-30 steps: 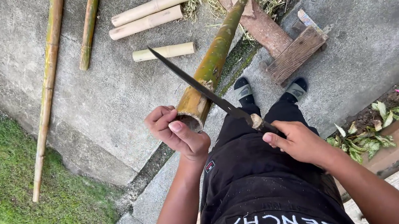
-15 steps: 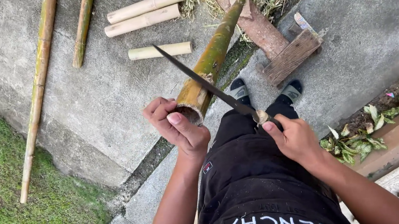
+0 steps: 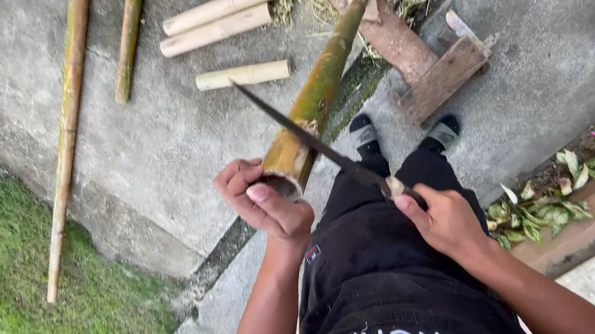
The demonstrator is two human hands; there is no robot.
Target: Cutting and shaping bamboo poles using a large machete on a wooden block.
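Looking down from my head camera, I have my left hand [image 3: 266,206] wrapped around the open cut end of a thick bamboo pole [image 3: 316,101]. My fingers curl over its rim and my thumb presses along the near side. The pole slants away from me, yellow-brown near my grip and greener toward its far tip, which rests against a reddish log [image 3: 385,29] lying by a patch of dry grass.

My right hand [image 3: 444,219] is closed around the handle of a long dark blade [image 3: 301,133]. The blade runs up and to the left from my fist and lies across the side of the pole just past my left hand, its point reaching out over the concrete floor [image 3: 183,150].

Below my hands I see my black shorts [image 3: 385,276] and my two feet in dark shoes [image 3: 364,133] on the concrete. A wooden block [image 3: 444,77] sits just beyond my feet, touching the log. Three short pale bamboo pieces [image 3: 225,20] lie on the concrete farther out, and two long thin bamboo poles [image 3: 68,133] lie to the left, the longer one reaching onto the grass [image 3: 23,310]. Green leaves [image 3: 561,189] lie scattered at the right.
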